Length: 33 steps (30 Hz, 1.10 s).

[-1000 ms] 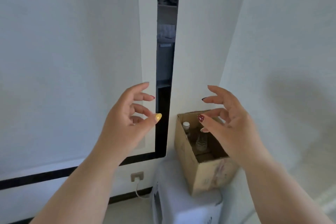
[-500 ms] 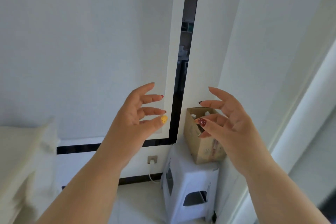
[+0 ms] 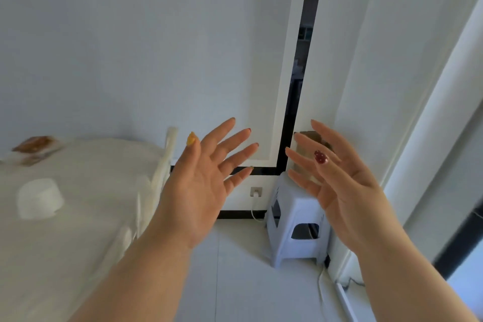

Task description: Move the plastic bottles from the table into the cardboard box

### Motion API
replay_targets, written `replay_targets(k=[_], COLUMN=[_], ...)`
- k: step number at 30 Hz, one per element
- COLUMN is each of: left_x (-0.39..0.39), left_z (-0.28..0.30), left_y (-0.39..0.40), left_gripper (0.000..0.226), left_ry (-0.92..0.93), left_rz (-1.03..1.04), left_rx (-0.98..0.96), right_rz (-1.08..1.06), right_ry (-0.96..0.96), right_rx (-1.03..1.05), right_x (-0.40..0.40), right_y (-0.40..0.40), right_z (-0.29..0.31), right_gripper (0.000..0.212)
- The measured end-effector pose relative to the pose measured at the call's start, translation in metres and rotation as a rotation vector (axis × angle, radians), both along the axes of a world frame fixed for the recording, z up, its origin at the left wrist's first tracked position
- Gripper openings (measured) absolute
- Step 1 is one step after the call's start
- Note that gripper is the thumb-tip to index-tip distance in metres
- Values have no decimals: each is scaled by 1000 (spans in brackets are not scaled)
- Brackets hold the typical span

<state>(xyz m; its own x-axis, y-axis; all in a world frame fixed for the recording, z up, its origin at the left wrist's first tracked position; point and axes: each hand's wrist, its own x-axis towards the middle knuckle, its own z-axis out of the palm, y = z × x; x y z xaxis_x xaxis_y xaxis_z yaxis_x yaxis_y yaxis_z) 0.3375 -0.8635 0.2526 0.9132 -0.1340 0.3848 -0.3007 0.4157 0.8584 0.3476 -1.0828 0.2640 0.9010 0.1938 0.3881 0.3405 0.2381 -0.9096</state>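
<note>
Both of the person's hands are raised in front of the camera with fingers spread wide and nothing in them. The left hand (image 3: 201,185) shows its palm turned partly inward, the thumb tipped with a yellow nail and the other fingers fanned toward the wall. The right hand (image 3: 337,180) faces it from the other side, fingers likewise splayed, with a dark red nail on the thumb. The two hands are apart, with a gap between the fingertips.

Behind the right hand's fingers, only a small brown patch of the cardboard box (image 3: 311,138) shows; it sits on top of a pale grey plastic stool (image 3: 298,225) that stands on the floor in the corner of the room. The rest of the box is hidden by the hand, so its contents cannot be seen. No plastic bottle can be made out anywhere in this view.

At the left lies the table (image 3: 86,191), covered by a white cloth and blurred. On it rests a white round object (image 3: 39,198), too blurred to name, and near its far edge a brownish item (image 3: 34,145), also unclear. On the wall just left of the stool is a wall socket (image 3: 256,191) with a white cable (image 3: 254,213) plugged in, hanging down toward the floor.
</note>
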Motion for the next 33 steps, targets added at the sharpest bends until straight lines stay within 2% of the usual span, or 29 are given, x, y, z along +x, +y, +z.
replay_targets(k=[2,6,9,12,18,22,29,33], left_x=[-35,-106,-162,-221,-335,-390,-450,-456], left_z=[3,2,-6,-16,-27,-27,-34,-42], left_y=[20,73,124,182,308,379,471,517], left_gripper=[77,77,76,75,76,77,76,86], left_ry=[15,44,41,65,100,93,79,31], left_rz=[-7,-13,26,63,205,329,498,622], left_rx=[-54,-123,-121,-96,-81,-82,-54,79], right_rz=[47,117,136,202,365,461,597,569], right_ry=[5,19,31,34,106,127,115,95], right_rx=[31,111,157,199,276,273,238,176], right_x=[-31,-94,-145,-195,-281,-316,-342,-339], right_y=[21,77,133,195,330,405,514,561], right_z=[-1,-2,-8,-20,-34,-34,-40,-50], right_gripper=[83,80,65,74,76,84,80,59])
